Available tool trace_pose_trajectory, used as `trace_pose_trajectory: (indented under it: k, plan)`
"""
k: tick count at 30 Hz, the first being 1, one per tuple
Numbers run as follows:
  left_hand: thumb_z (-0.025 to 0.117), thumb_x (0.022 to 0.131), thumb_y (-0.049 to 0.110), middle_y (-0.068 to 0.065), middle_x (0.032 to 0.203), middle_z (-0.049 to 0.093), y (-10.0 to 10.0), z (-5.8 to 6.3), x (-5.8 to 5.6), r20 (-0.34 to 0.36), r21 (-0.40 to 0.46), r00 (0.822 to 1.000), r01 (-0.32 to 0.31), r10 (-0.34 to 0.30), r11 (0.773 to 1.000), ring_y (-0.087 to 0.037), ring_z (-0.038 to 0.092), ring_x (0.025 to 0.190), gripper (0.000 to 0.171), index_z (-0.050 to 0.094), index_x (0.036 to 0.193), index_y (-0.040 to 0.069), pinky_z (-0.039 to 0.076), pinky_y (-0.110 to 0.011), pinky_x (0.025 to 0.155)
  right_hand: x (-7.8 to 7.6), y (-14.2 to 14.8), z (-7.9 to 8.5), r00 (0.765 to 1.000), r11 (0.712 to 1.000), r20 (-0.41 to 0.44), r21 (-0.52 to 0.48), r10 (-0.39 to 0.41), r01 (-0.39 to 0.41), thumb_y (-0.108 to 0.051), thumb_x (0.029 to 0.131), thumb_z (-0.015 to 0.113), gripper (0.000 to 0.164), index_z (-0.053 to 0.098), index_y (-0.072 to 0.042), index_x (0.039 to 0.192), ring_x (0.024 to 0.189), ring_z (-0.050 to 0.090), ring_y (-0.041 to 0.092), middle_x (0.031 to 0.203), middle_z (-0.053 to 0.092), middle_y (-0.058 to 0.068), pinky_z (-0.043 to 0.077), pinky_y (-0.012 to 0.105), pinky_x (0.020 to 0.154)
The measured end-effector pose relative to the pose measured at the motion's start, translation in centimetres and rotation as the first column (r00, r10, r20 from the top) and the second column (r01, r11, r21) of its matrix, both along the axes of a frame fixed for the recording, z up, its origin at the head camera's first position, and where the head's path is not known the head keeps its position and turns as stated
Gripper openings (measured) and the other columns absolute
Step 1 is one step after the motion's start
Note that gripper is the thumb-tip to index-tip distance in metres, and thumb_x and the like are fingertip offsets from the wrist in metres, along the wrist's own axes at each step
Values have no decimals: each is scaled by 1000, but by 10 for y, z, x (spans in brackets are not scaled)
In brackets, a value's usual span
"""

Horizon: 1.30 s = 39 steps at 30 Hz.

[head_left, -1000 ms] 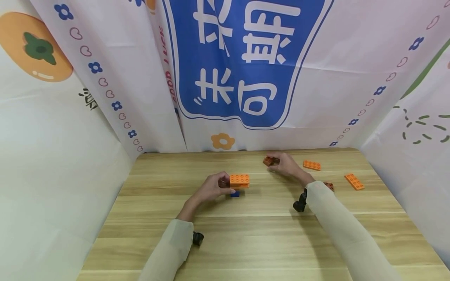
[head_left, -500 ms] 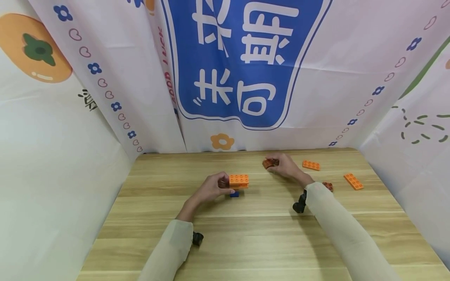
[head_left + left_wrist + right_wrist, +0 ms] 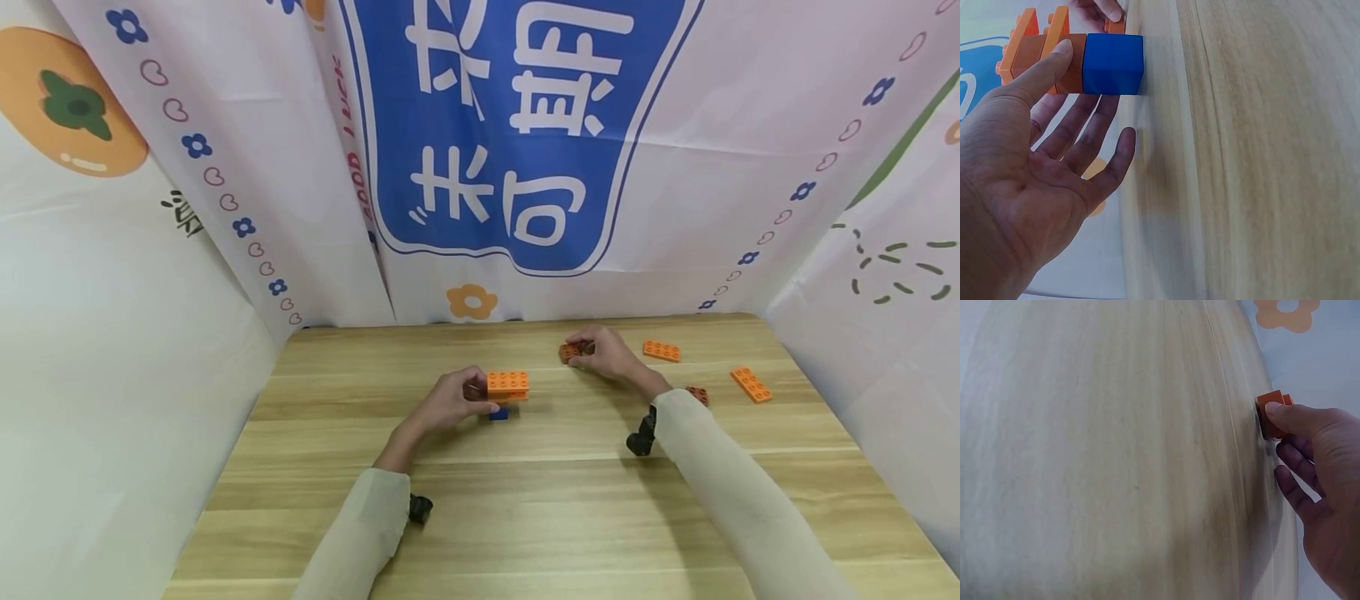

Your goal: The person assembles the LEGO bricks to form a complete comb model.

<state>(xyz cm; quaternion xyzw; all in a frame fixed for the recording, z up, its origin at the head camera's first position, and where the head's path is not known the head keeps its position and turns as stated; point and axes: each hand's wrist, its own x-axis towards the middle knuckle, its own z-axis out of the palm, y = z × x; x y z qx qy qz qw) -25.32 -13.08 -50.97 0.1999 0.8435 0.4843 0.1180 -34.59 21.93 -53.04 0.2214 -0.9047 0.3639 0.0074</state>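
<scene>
My left hand (image 3: 448, 400) grips a stack of toy building bricks (image 3: 508, 383) near the middle of the table. In the left wrist view the thumb presses a brown brick (image 3: 1071, 78) just above the blue brick (image 3: 1113, 64) at the bottom. Orange plates (image 3: 1055, 44) and brown bricks alternate above the blue one. Toward the table's back edge my right hand (image 3: 613, 356) pinches a small brown brick (image 3: 567, 354) between thumb and fingers. That brick (image 3: 1270, 414) is partly covered by the thumb in the right wrist view.
Two orange plates, one at the back (image 3: 662, 351) and one farther right (image 3: 752, 384), lie on the wooden table (image 3: 525, 517). Another brown brick (image 3: 698, 395) sits beside the right sleeve, partly hidden by it. A printed white cloth (image 3: 337, 275) hangs behind the table.
The brown brick in my right hand has turned slightly and come a little nearer. My left hand and its stack have stayed in place, while the head view has shifted slightly.
</scene>
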Motion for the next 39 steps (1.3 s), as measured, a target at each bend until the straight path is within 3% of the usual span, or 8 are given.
trace_pose_trajectory:
  k: [13,22,34,39]
  plan:
    - [85,93,16,-5,116,72,0,0,-1,-3,-6,1000,2,-2,1000,-20,70,106,27,65,111,9,60,-37,95,10,-6,15,999,999,15,-5,40,-40,-9,87,88,38,76,0,123,97,72,26,111,76,15,63,40,84]
    - [85,93,14,-4,115,73,-1,-2,-2,-13,2,1000,13,-13,1000,-19,71,105,27,66,112,10,60,-36,93,20,-9,26,997,997,-28,-3,73,-73,-14,86,91,38,78,-3,119,92,72,21,109,78,11,62,34,80]
    - [85,93,15,-6,114,72,-2,-1,0,-1,18,1000,11,-11,1000,-21,71,104,27,67,112,9,60,-39,94,37,-17,52,980,986,-113,9,165,-165,-19,89,88,35,78,-4,119,94,74,24,107,79,7,62,50,86]
    - [85,93,16,-6,115,73,-2,-1,-1,7,18,1000,17,-17,1000,-21,71,105,27,67,112,9,60,-39,94,44,-23,61,971,980,-140,7,195,-196,-18,89,89,34,78,-5,118,93,75,26,105,79,6,63,51,84]
